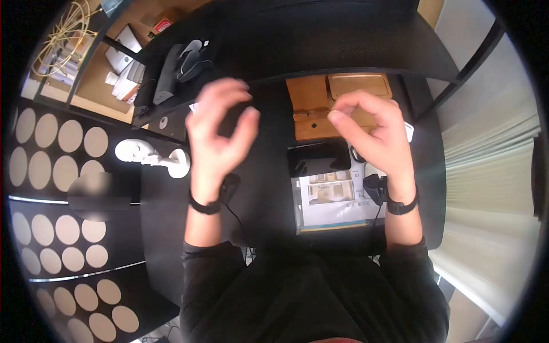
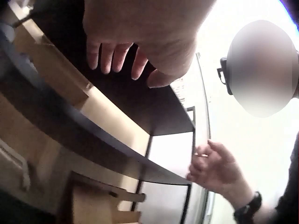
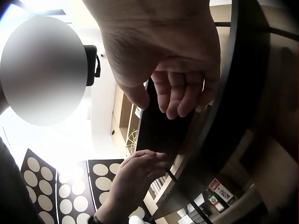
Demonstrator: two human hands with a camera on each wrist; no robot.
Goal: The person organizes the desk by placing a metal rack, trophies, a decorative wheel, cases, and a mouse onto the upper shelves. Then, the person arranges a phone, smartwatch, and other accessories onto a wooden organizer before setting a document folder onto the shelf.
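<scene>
Both hands are raised above the table (image 1: 263, 188): left hand (image 1: 217, 134) left, right hand (image 1: 374, 134) right. Wooden tray (image 1: 337, 103) far, paper (image 1: 331, 200) near, figurine (image 1: 151, 155) left.

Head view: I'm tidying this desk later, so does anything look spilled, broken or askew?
Nothing stands out. The wooden tray, dark phone and printed sheet lie flat on the black desk; both hands hover empty.

**Black, Wood Brown and Pale Dots**

The desk (image 1: 269, 188) is black, as are the sleeves (image 1: 400, 268) and both wristbands (image 1: 204, 207). A wooden tray (image 1: 337, 103) is warm brown. The figurine (image 1: 151, 155) is white. The black panels (image 1: 54, 166) carry rows of pale round dots. The curtain (image 1: 492, 171) is cream.
</scene>
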